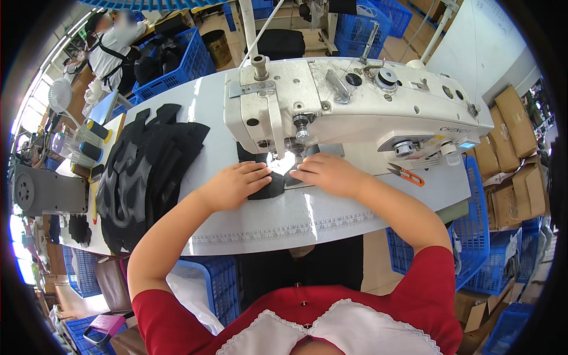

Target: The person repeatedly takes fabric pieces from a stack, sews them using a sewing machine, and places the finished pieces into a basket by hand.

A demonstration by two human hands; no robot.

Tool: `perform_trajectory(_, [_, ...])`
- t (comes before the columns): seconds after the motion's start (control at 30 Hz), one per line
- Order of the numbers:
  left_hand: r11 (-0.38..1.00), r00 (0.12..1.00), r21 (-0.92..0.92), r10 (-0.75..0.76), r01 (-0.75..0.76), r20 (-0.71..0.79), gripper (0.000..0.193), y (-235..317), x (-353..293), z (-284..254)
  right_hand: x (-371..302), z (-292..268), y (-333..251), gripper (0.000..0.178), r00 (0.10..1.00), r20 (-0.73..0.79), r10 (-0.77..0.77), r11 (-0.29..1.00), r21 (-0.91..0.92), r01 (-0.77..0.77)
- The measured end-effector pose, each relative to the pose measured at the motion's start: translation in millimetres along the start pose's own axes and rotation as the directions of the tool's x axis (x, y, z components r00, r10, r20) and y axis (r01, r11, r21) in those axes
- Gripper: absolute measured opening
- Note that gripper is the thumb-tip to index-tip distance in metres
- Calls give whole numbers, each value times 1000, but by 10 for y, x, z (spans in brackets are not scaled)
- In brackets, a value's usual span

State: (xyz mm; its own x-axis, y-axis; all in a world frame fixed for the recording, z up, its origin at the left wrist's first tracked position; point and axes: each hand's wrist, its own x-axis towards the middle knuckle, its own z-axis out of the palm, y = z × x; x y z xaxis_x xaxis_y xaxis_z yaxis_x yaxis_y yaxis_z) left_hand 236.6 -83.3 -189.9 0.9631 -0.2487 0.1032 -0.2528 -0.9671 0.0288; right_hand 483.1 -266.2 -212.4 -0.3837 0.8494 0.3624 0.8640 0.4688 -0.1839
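A black fabric piece [270, 189] lies on the sewing machine's bed beneath the needle area, which is lit by a bright lamp. Flat on its left part rests my left hand [236, 186], fingers stretched toward the needle. My right hand [332, 174] lies just right of the presser foot, its extended fingertips pressing down at the fabric's right side. The white sewing machine [361, 97] spans the table above both hands. Its needle and foot are partly lost in the glare. Orange-handled thread snips [408, 175] lie to the right of my right hand.
Black cut pieces with grey shapes [142, 171] are stacked on the table [260, 228] at left. Thread spools [90, 151] and a grey motor-like unit [50, 189] stand beyond. Blue crates [473, 219] and cardboard boxes [512, 127] line the right. A co-worker [112, 50] is at far left.
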Motion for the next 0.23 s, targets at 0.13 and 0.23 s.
perform_trajectory(0.13, [998, 999, -40, 39, -38, 24, 65, -50, 46, -21, 6, 48, 109, 34, 977, -68, 204, 932, 320, -172])
perform_trajectory(0.23, [982, 983, 66, 171, -176, 73, 72, -104, 3, 39, 139, -27, 202, 28, 989, -146, -20, 910, 408, 79])
